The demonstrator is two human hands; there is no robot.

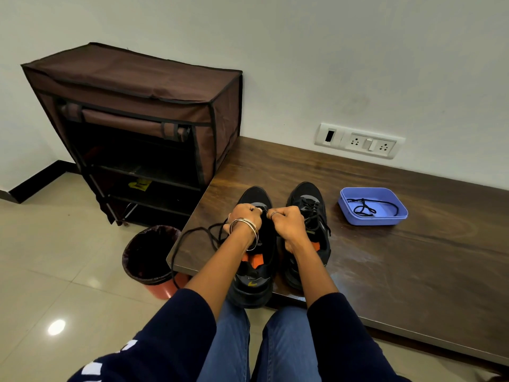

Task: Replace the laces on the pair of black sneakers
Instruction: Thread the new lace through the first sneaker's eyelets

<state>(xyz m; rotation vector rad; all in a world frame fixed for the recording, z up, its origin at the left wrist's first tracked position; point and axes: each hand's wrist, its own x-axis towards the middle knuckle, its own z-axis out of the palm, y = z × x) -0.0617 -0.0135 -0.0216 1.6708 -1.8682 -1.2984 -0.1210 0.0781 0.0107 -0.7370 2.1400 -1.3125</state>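
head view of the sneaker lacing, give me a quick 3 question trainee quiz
1. True or false: the right sneaker has a lace through its eyelets.
2. What lies in the blue tray? A) a coiled black lace B) a pair of scissors C) a sock
3. Fill in: the left hand and right hand both work at the ____ sneaker, with a loose lace trailing over the table edge.

Key: 1 true; 2 A; 3 left
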